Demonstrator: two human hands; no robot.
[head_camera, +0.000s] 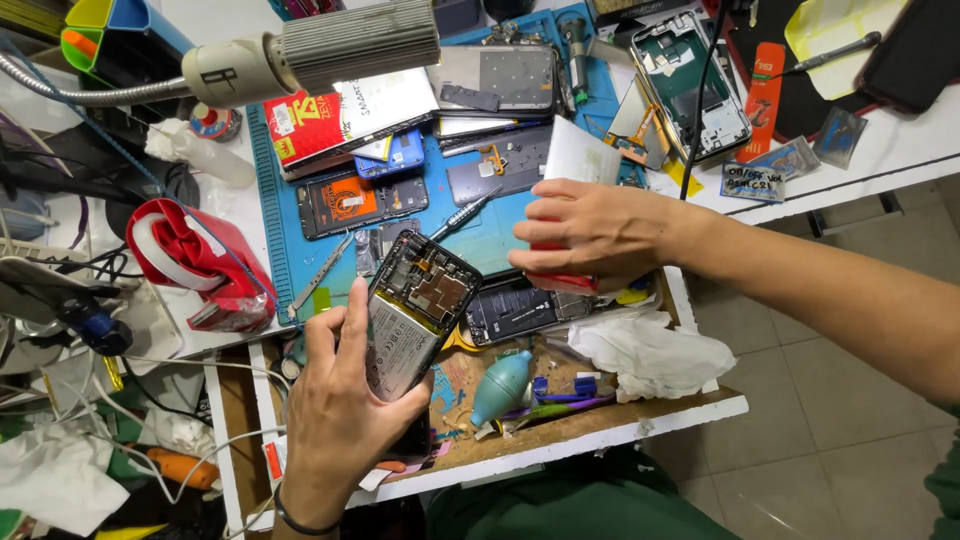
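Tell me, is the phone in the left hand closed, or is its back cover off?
Off. The phone in the left hand shows its bare battery and circuit board, with no back cover over them.

red tape dispenser (200, 262) L on desk (900, 150) | teal dust blower (500, 385) near front edge | crumpled white cloth (650, 355) R of it | gooseneck lamp (330, 45) up top | tweezers (320, 275) on blue mat (275, 235)

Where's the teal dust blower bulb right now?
In the head view, the teal blower bulb lies low and centre on the worn wooden shelf, just right of the left hand holding the opened phone, left of the crumpled white tissue.
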